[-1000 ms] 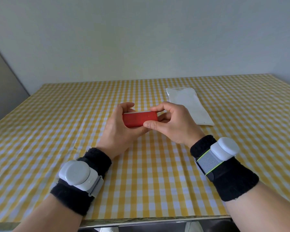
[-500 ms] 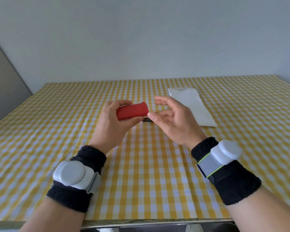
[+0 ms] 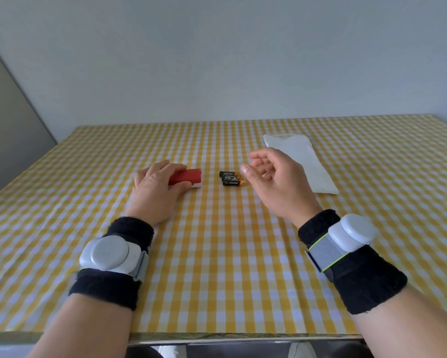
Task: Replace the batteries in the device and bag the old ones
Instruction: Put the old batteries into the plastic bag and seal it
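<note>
A red device (image 3: 187,176) lies on the checked tablecloth with a white part showing under its right end. My left hand (image 3: 156,191) rests on the device's left end, fingers curled over it. Several black-and-gold batteries (image 3: 231,178) lie side by side on the cloth just right of the device. My right hand (image 3: 274,180) hovers beside the batteries, fingers loosely curled and holding nothing. A flat white bag (image 3: 301,161) lies on the table behind the right hand.
The table (image 3: 217,254) is covered by a yellow-and-white checked cloth; its front edge runs along the bottom of the view. A pale wall stands behind, and a grey panel rises at the far left.
Both hands have dropped from mid-air to the table. The device has moved left and down onto the cloth in my left hand. My right hand has let go of it, and batteries now lie between the hands.
</note>
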Demonstrator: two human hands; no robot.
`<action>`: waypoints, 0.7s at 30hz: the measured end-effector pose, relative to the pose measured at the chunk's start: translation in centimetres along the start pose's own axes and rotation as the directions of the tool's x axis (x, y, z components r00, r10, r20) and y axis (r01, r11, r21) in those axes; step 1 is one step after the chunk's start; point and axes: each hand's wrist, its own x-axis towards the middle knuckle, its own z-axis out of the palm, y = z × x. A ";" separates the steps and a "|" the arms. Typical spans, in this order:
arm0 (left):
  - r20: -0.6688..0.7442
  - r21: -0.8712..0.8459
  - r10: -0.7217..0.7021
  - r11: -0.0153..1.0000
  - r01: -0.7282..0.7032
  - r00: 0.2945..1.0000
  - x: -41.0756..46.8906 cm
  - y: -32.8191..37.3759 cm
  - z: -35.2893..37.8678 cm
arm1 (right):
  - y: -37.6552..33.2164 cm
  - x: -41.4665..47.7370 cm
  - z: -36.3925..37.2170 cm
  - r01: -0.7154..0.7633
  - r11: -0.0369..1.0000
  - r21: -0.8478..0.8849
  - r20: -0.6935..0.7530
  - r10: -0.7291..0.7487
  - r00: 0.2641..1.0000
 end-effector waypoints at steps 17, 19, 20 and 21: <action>-0.462 -0.060 0.335 0.912 -0.405 0.821 -1.7 4.5 3.0 | 3.9 1.0 -1.3 -0.384 0.754 -0.533 -0.036 0.433 0.901; -0.436 -0.049 0.373 0.899 -0.435 0.819 -2.0 4.6 3.2 | 4.0 0.9 -1.3 -0.385 0.780 -0.494 -0.076 0.402 0.912; -0.429 -0.041 0.396 0.889 -0.455 0.812 -2.2 4.7 3.3 | 4.0 0.8 -1.3 -0.404 0.800 -0.443 -0.115 0.396 0.911; -0.425 -0.030 0.422 0.878 -0.478 0.801 -2.1 4.7 3.7 | 4.2 0.8 -1.3 -0.441 0.816 -0.374 -0.161 0.411 0.897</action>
